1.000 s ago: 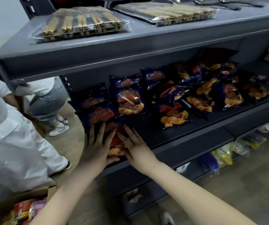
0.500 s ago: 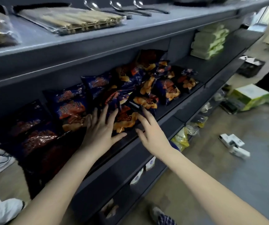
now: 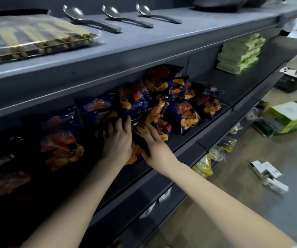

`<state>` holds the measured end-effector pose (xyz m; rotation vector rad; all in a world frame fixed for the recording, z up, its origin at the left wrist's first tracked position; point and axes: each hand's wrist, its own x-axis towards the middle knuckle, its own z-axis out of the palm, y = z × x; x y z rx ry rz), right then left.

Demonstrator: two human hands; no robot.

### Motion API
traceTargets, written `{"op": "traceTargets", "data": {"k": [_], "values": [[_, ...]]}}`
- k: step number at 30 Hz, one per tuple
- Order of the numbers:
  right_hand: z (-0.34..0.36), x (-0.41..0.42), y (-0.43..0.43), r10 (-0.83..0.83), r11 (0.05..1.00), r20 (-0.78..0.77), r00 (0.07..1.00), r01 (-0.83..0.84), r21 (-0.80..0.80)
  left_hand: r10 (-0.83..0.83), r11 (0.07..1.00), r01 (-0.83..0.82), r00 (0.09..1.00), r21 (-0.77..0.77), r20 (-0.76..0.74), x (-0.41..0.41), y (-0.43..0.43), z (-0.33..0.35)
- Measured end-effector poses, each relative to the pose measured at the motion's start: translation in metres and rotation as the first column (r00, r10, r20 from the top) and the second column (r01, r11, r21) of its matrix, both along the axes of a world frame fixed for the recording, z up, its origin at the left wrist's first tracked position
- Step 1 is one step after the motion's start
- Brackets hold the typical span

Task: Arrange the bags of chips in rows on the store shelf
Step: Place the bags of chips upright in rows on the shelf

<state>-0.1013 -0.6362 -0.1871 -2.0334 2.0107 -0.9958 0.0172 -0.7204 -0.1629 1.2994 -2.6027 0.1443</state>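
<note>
Several dark blue chip bags with orange chip pictures lie on the middle grey shelf (image 3: 194,144). Upright bags (image 3: 60,140) stand in the dim left part. A loose heap of bags (image 3: 185,108) fills the shelf to the right. My left hand (image 3: 119,140) lies flat with spread fingers on a bag near the shelf front (image 3: 133,156). My right hand (image 3: 154,145) lies beside it, fingers straight, touching the same bag's right side and the bag behind it (image 3: 162,127). Neither hand curls round a bag.
The top shelf holds a pack of chopsticks (image 3: 27,38) and three metal spoons (image 3: 122,17). Green packs (image 3: 240,52) are stacked on the shelf further right. Yellow bags (image 3: 203,165) sit on the lower shelf. Boxes (image 3: 267,174) and a green carton (image 3: 287,119) lie on the floor.
The view has swung right along the shelf. Both hands have left the front-left bag and moved right and deeper, now pressing on bags beside the loose heap.
</note>
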Motion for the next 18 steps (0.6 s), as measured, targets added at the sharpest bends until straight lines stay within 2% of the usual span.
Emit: {"op": "traceTargets", "data": {"k": [5, 13, 18], "values": [[-0.004, -0.002, -0.016, 0.045, 0.992, 0.075, 0.996, -0.054, 0.115, 0.030, 1.000, -0.030, 0.999, 0.010, -0.012, -0.001, 0.000, -0.021], [-0.018, -0.026, -0.026, 0.174, 0.977, 0.157, 0.972, -0.190, 0.091, 0.079, 0.996, -0.079, 0.997, -0.033, 0.021, -0.013, 0.000, -0.032], [-0.020, -0.029, -0.024, 0.244, 0.966, 0.178, 0.953, -0.255, 0.042, 0.034, 0.998, -0.039, 0.995, -0.051, -0.095, -0.003, 0.002, -0.021]]}}
